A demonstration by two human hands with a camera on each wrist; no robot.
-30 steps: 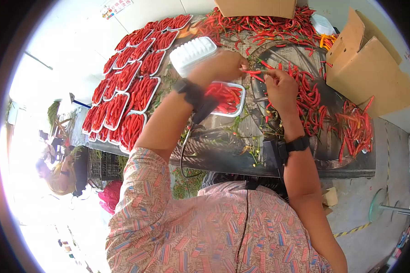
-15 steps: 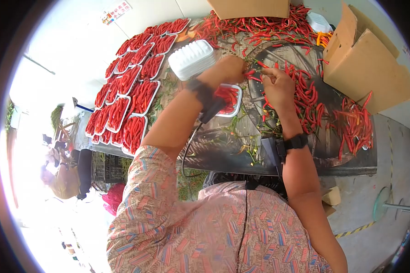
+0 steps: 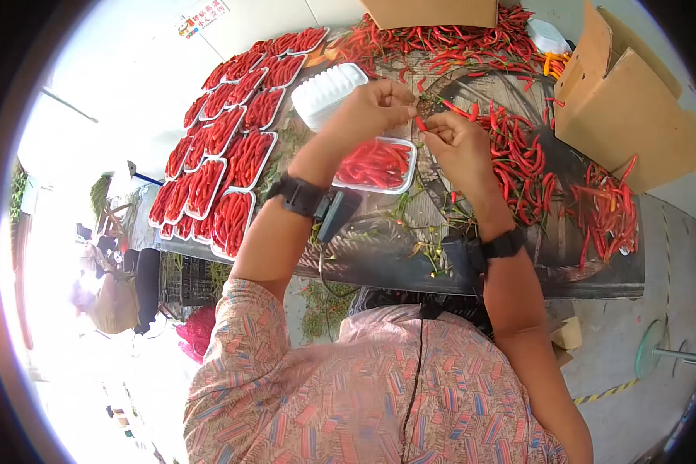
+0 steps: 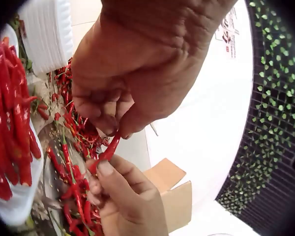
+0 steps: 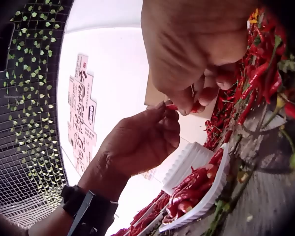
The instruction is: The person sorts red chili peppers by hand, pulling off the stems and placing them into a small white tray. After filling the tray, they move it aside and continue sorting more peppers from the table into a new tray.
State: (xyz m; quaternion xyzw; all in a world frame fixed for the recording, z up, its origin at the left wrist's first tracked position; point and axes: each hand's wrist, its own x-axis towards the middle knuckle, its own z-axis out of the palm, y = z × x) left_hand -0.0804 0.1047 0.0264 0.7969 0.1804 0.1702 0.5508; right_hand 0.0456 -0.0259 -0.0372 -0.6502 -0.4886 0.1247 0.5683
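In the left wrist view a red chili (image 4: 109, 149) is stretched between both hands. The left hand (image 4: 137, 64) pinches its upper end, and the right hand (image 4: 130, 196) grips the lower end between thumb and fingers. The head view has the left hand (image 3: 373, 112) and right hand (image 3: 460, 151) close together over the table, the chili (image 3: 420, 124) between their fingertips. Below the left hand lies a white tray (image 3: 412, 166) filled with red chilies. Loose red chilies (image 3: 518, 155) lie right of the right hand.
Rows of filled trays (image 3: 247, 158) cover the table's left side. Stacked white trays (image 3: 325, 93) stand behind the left forearm. A chili heap (image 3: 441, 46) spreads along the back, with a cardboard box (image 3: 634, 116) at the right. Green stems (image 3: 433, 247) lie near the front edge.
The left hand has risen slightly and turned, uncovering more of the filled tray. The right hand has shifted a little left, and the hands now meet at one chili.
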